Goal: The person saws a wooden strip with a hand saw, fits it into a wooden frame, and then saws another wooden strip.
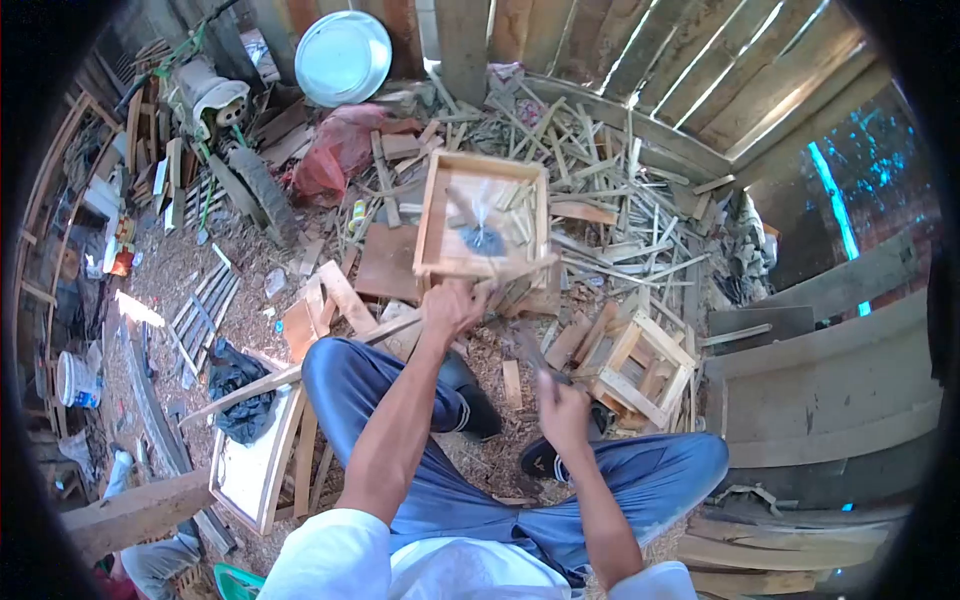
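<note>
My left hand (452, 305) grips the near edge of a square wooden frame (432, 215), holding it tilted up in front of me. A clear plastic bag with dark small pieces (482, 235) lies inside the frame. My right hand (562, 405) is closed around the handle of a tool (532, 350), blurred, raised above my right knee and just right of the frame. I sit low with both knees in blue trousers spread apart.
A small slatted wooden crate (640, 365) stands right of my right hand. Scrap slats (600, 180) litter the ground behind the frame. A wooden framed panel (262, 465) lies by my left knee, a red sack (335, 150) and white round lid (343, 55) farther back.
</note>
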A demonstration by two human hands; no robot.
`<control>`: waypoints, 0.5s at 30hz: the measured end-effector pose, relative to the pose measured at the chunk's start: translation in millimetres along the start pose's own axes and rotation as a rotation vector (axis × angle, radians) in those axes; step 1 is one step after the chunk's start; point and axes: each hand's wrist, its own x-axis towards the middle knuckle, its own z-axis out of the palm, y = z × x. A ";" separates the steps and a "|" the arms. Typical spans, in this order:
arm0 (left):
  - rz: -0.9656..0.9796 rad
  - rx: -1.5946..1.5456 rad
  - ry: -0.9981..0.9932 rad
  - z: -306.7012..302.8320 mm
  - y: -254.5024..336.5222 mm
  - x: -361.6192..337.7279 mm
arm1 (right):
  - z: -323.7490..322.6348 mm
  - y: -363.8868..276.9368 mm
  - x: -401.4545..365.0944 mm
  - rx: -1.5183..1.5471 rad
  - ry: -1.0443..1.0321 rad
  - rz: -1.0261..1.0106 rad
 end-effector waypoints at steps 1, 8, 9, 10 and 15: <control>0.002 -0.008 -0.022 -1.8 1.1 -4.9 | 8.8 -3.8 19.0 -0.022 -0.017 -0.039; 0.016 0.001 -0.018 -2.6 -3.4 -2.2 | 37.9 19.1 25.6 0.057 0.076 -0.151; 0.013 0.003 -0.030 -3.1 -4.0 -3.0 | 42.3 21.4 25.2 0.049 0.082 -0.155; 0.009 0.007 -0.042 -4.7 -5.4 -4.2 | 43.7 24.2 23.8 0.052 0.072 -0.158; 0.121 -0.020 -0.013 -1.0 -16.3 -2.7 | 39.6 28.5 26.4 0.053 -0.024 -0.041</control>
